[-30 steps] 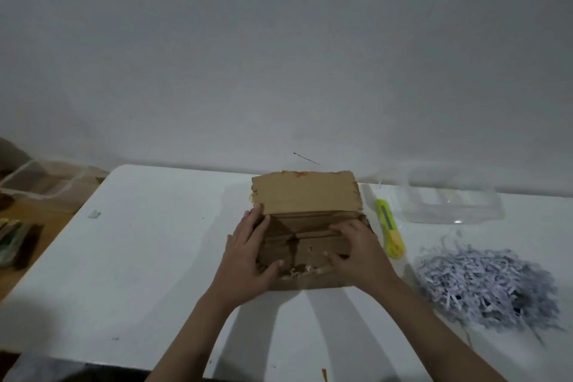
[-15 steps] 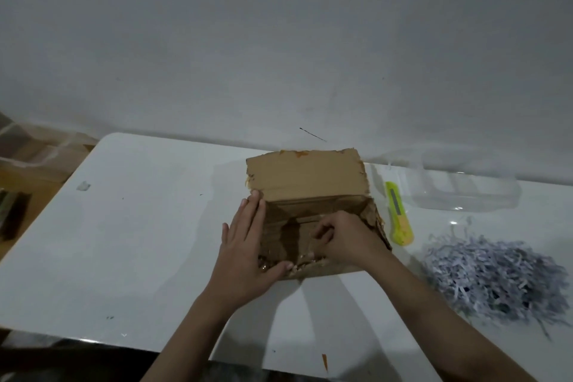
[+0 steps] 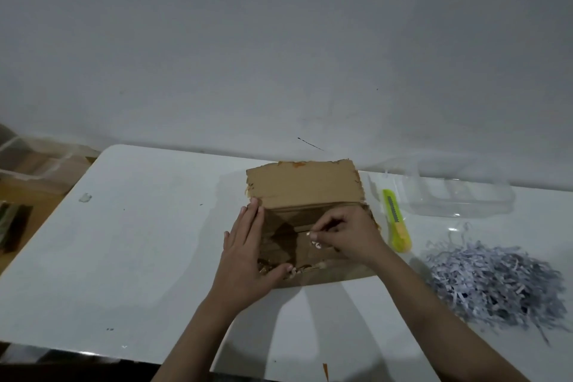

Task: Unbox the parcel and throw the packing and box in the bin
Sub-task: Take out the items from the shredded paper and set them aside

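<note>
L hand [image 3: 245,253] flat on box [image 3: 305,187] edge; R hand [image 3: 347,234] curled inside — pinching sth, prob. scrap.

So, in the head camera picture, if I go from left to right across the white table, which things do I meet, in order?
Left hand → cardboard box → right hand → yellow-green cutter → heap of shredded paper. The clear plastic container overlaps the last two, so I leave it out.
</note>
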`<move>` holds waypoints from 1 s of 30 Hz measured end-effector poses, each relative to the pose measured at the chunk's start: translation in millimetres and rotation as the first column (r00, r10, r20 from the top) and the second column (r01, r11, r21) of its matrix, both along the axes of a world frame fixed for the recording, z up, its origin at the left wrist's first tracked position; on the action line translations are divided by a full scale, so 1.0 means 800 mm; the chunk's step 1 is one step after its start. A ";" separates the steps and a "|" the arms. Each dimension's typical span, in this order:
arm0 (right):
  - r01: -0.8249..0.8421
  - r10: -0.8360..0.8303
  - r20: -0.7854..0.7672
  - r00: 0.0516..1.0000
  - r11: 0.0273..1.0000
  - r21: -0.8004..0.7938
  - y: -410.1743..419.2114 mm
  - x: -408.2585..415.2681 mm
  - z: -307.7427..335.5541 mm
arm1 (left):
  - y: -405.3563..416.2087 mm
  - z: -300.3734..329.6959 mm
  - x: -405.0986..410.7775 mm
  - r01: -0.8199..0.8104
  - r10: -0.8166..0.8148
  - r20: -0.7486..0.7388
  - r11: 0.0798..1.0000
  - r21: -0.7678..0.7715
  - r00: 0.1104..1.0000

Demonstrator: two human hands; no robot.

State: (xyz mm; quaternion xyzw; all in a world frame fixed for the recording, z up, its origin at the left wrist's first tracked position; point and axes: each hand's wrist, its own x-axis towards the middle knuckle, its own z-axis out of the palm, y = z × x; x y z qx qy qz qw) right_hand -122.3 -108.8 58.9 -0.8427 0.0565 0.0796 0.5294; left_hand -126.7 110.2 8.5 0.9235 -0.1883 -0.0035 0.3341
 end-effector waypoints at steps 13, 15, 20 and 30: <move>0.601 -0.531 0.309 0.789 0.559 -0.571 -0.153 -0.093 -0.003 | -0.045 0.004 -0.034 -0.207 0.208 0.008 0.967 0.151 0.978; 0.586 -0.542 0.285 0.790 0.532 -0.611 -0.152 -0.099 -0.007 | -0.046 0.004 -0.033 -0.222 0.220 0.030 0.959 0.178 0.975; 0.632 -0.474 0.438 0.764 0.686 -0.360 -0.092 -0.093 -0.006 | -0.046 0.007 -0.031 -0.219 0.212 0.056 0.950 0.224 0.976; 0.440 -0.385 0.287 0.877 0.884 -0.159 0.002 -0.068 -0.038 | -0.042 0.020 -0.031 -0.248 0.233 0.097 0.945 0.212 0.968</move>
